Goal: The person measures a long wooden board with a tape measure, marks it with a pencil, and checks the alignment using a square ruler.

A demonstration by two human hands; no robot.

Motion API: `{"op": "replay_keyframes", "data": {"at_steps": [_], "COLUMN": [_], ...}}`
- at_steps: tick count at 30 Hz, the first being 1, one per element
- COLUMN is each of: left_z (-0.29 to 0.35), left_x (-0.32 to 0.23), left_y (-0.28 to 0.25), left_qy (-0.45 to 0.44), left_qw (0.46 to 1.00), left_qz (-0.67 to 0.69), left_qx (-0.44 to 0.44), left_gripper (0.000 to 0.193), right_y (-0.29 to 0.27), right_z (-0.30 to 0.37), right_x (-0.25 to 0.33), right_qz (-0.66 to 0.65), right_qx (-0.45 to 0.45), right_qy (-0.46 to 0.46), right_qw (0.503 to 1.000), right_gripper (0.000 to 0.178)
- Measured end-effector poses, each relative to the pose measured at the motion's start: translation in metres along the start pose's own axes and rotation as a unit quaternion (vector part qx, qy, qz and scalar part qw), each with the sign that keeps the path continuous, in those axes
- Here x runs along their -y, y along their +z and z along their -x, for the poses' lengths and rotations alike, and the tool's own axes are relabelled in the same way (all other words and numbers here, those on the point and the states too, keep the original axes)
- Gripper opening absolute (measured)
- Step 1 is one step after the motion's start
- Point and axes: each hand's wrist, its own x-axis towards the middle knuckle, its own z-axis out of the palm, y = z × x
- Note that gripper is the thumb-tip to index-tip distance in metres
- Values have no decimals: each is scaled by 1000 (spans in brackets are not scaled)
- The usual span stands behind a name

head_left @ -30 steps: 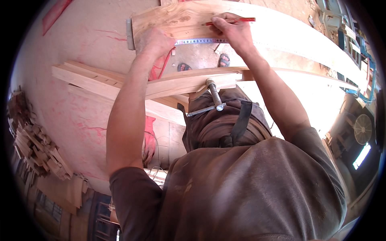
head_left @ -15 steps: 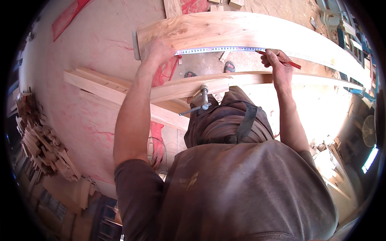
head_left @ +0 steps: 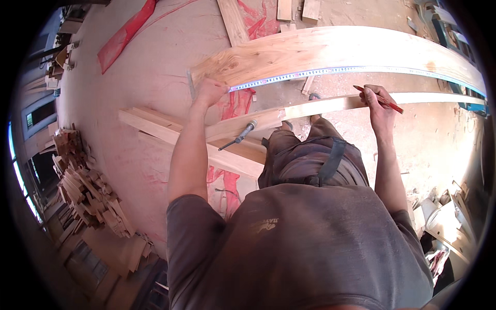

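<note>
Landmark: the board, lying crosswise ahead of the wearer. Tape measure running along the board's near edge. Left grip sitting at the board's left end, holding the tape there. Right grip hanging on the board's near side, right of its middle, carrying a pencil. Beam stretching crosswise, nearer than the board. Clamp sitting on the beam, nearer than the board's left part. Offcut pile lying left of the board, nearer. Block lying beyond the board.
</note>
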Motion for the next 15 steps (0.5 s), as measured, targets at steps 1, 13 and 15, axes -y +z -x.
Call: {"op": "replay_keyframes", "data": {"at_steps": [1,13,15], "left_z": [-1,-17,-23], "left_x": [-1,5,3], "left_y": [2,7,7], "left_qy": [-5,14,21], "left_qw": [1000,989,984], "left_qz": [-18,-140,-174], "left_qx": [-8,32,37], "left_gripper": [30,36,38], "right_y": [-9,-50,-42], "right_z": [0,57,78], "right_x": [-4,-14,-19], "right_qz": [-1,37,23], "right_qx": [2,-106,-138], "right_qy": [-8,-6,7], "right_qw": [1000,994,990], "right_gripper": [21,27,27]}}
